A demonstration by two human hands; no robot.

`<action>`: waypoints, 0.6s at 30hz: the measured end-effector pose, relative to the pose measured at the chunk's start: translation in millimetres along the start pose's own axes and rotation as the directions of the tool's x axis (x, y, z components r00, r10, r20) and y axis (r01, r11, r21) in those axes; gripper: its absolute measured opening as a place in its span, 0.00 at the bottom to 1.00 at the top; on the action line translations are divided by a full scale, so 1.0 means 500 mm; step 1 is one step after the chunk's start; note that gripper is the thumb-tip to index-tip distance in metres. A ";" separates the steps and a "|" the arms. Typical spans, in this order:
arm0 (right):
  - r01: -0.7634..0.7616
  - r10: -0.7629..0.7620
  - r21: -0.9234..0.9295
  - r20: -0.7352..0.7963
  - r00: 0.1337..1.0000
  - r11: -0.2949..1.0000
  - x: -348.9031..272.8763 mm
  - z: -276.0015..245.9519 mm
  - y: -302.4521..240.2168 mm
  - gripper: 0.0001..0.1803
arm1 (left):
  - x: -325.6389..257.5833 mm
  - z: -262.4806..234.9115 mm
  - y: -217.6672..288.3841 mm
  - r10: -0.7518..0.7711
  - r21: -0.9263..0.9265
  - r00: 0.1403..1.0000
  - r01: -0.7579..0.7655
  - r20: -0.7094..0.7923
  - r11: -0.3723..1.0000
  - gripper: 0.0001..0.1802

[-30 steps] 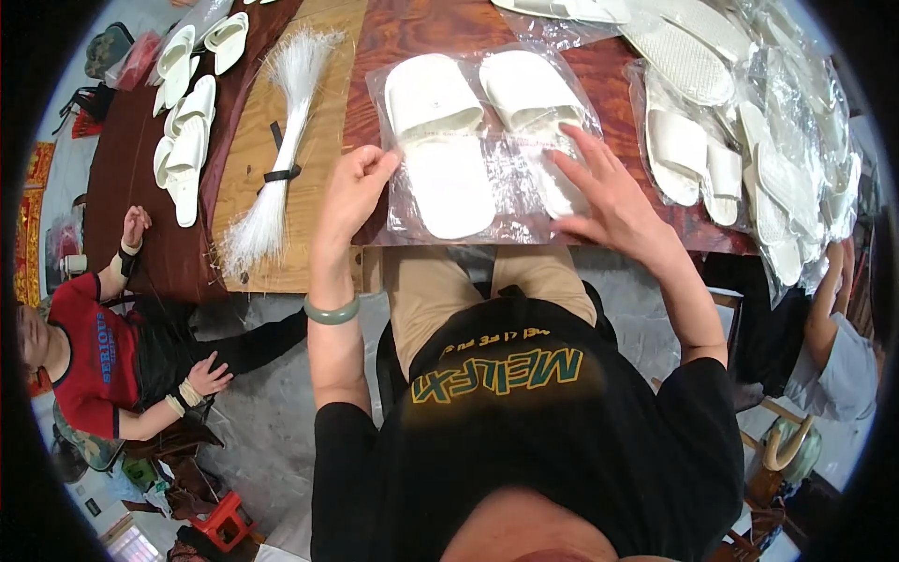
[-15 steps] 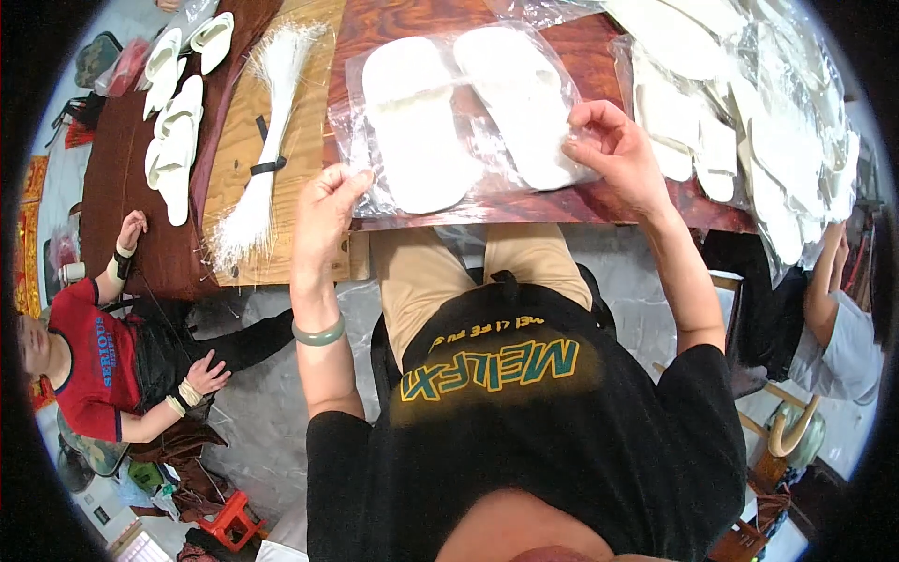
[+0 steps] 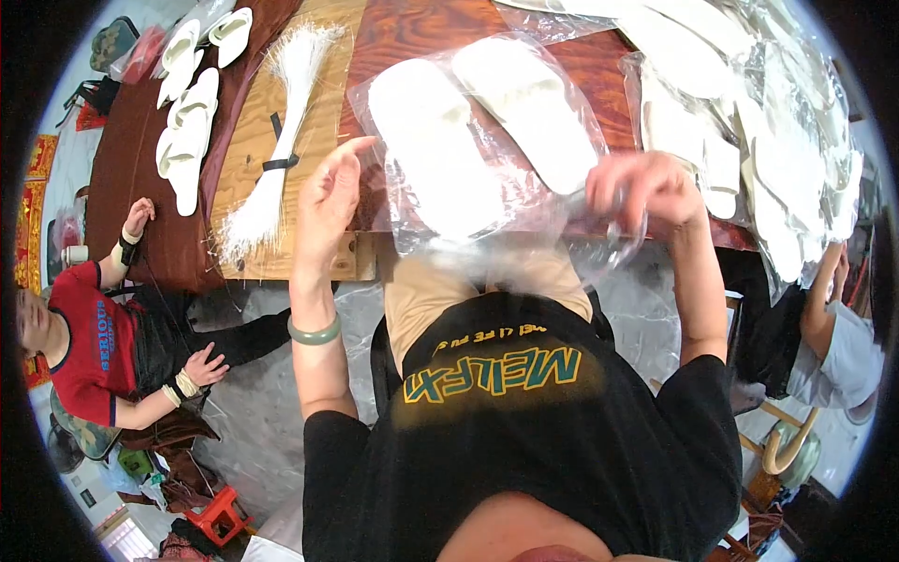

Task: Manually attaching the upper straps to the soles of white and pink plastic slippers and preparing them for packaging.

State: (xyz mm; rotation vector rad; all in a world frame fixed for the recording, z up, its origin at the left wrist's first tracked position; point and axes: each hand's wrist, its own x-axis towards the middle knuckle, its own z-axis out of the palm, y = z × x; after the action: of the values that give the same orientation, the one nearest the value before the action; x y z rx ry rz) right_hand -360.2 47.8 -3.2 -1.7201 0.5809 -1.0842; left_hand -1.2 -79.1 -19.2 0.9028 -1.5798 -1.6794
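Head view looks down on a clear plastic bag [image 3: 487, 201] holding a pair of white slippers [image 3: 440, 155], lying at the near edge of the bench [image 3: 412, 28] with its open end hanging over toward the person's lap. The right hand [image 3: 641, 187] is blurred but looks closed in a narrow grip on the bag's mouth; the left hand [image 3: 330, 197] stands open, fingers raised, just beside the bag's left edge and holding nothing. To do this step well, I judge the film should be drawn taut and flat at the mouth, with the slippers kept side by side and well inside so the thin plastic neither wrinkles nor tears. The bag is glossy and crinkled; the slippers are soft, matte and oval. Left of the bag, on a pale wooden board [image 3: 253, 150], lies a long bundle of white strands [image 3: 272, 140] bound by a dark band. More loose slippers [image 3: 187, 122] sit at the far left corner, and bagged pairs [image 3: 749, 140] pile along the right edge.
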 end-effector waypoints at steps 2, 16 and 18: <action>-0.037 0.020 0.030 0.436 0.900 0.999 0.009 0.004 -0.012 0.09 | 0.006 0.023 -0.001 0.046 0.203 0.998 -0.054 0.047 0.978 0.20; -0.575 0.300 -0.815 -0.532 0.792 0.071 -0.021 0.171 -0.020 0.14 | -0.014 0.095 -0.044 0.245 0.590 0.964 -0.258 0.104 0.765 0.16; -0.536 0.175 -0.843 -0.522 0.835 0.049 -0.025 0.167 -0.029 0.16 | 0.033 0.044 -0.022 0.267 0.572 0.953 -0.140 -0.145 0.808 0.16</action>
State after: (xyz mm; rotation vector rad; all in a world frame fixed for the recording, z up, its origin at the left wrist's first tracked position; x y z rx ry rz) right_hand -295.2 103.4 -4.9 -2.2276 2.2503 -0.4487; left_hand -28.6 -79.9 -30.2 1.1063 -1.9670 -0.9282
